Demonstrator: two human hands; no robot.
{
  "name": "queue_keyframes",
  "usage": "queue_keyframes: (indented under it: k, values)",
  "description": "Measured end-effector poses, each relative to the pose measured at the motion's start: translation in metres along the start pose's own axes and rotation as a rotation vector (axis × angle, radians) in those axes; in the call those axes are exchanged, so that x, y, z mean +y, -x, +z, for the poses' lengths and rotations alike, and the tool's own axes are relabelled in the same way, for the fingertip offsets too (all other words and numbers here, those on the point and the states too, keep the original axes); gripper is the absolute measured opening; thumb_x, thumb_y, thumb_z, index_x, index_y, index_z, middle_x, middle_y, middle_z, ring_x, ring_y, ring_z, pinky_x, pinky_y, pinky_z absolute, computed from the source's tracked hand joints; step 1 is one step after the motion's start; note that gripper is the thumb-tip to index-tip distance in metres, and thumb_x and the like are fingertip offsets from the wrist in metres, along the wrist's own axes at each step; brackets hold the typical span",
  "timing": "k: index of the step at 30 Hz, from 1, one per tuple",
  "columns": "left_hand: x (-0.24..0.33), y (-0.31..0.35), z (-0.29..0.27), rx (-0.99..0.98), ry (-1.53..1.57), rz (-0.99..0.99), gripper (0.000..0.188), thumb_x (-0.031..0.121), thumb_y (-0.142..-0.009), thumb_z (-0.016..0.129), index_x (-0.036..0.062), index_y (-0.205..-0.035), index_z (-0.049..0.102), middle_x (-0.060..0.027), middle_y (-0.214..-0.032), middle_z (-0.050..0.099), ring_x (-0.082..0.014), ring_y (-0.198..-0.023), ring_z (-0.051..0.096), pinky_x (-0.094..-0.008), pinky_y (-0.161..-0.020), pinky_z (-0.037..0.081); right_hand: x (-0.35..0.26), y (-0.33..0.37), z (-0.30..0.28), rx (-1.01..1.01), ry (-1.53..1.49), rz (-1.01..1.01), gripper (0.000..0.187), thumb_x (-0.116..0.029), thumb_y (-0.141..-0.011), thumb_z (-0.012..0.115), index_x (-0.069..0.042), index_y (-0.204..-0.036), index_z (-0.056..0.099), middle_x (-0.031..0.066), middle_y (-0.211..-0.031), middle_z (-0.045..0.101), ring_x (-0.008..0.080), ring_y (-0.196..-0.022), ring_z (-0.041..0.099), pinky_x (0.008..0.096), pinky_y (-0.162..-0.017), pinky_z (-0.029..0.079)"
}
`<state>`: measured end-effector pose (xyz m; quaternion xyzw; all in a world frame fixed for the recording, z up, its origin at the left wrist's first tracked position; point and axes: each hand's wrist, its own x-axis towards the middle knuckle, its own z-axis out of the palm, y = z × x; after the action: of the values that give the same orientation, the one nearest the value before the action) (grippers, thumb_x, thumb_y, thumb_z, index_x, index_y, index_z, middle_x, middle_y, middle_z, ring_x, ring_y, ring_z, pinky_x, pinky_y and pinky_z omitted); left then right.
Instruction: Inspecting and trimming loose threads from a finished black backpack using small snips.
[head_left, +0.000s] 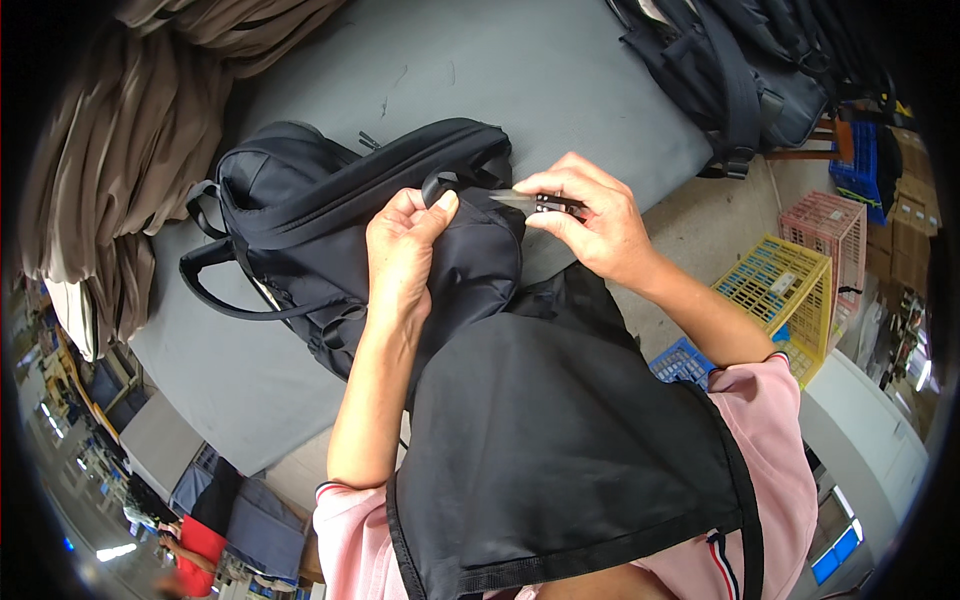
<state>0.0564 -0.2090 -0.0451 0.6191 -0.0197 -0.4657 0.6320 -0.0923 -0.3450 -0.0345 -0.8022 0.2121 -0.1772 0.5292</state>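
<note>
A dark navy backpack (330,215) lies on its side on the grey-covered table in front of me. My left hand (400,245) is closed over it, pinching a looped end of black strap (438,186) between thumb and fingers. Just to the right, my right hand (595,215) grips a pair of thread snips (552,204) by the black handle. Their metal blades point left toward the strap, with a small gap between. The backpack's carry handle (240,312) sticks out at its left side.
Brown fabric pieces (130,150) hang in a heap at the left. More dark backpacks (740,80) lie at the table's far right corner. Yellow (775,285) and pink (825,235) plastic crates stand on the floor to the right. A person in red (200,550) is at lower left.
</note>
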Motion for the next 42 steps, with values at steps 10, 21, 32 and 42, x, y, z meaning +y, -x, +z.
queue_keyframes:
  k: [10, 21, 32, 42]
  values:
    - [0.000, -0.001, 0.003, 0.000, -0.012, -0.018, 0.011, 0.004, -0.085, 0.064, 0.0063, -0.078, 0.056, 0.0060, -0.069, 0.054, -0.0001, -0.060, 0.044, -0.0145, -0.059, 0.036, -0.002, -0.029, 0.018, -0.334, -0.070, -0.020, 0.023, -0.006, -0.072, 0.071, -0.003, -0.092, 0.060, 0.0039, -0.076, 0.049, 0.0179, -0.067, 0.046, 0.0302, -0.064, 0.040]
    - [-0.004, -0.004, -0.007, -0.017, 0.023, -0.006, 0.012, 0.004, -0.084, 0.064, 0.0069, -0.076, 0.056, 0.0061, -0.067, 0.053, -0.0001, -0.059, 0.043, -0.0147, -0.058, 0.035, 0.001, -0.003, -0.017, -0.168, -0.019, 0.168, 0.015, -0.008, -0.077, 0.066, -0.001, -0.081, 0.053, 0.0065, -0.075, 0.048, 0.0198, -0.065, 0.048, 0.0297, -0.060, 0.040]
    - [-0.002, -0.004, -0.002, 0.011, 0.014, -0.011, 0.014, 0.004, -0.084, 0.065, 0.0073, -0.075, 0.055, 0.0070, -0.067, 0.052, 0.0003, -0.058, 0.042, -0.0148, -0.057, 0.034, -0.002, 0.002, -0.010, -0.082, 0.389, -0.247, 0.023, -0.009, -0.070, 0.071, -0.006, -0.091, 0.061, 0.0065, -0.077, 0.051, 0.0198, -0.057, 0.048, 0.0319, -0.055, 0.041]
    - [-0.001, -0.002, 0.000, 0.011, -0.002, -0.019, 0.016, 0.003, -0.084, 0.064, 0.0080, -0.074, 0.054, 0.0075, -0.067, 0.051, 0.0006, -0.059, 0.041, -0.0148, -0.057, 0.034, -0.004, 0.002, -0.003, -0.058, 0.393, -0.299, 0.021, -0.009, -0.071, 0.069, -0.005, -0.090, 0.062, 0.0066, -0.076, 0.053, 0.0223, -0.055, 0.051, 0.0305, -0.053, 0.042]
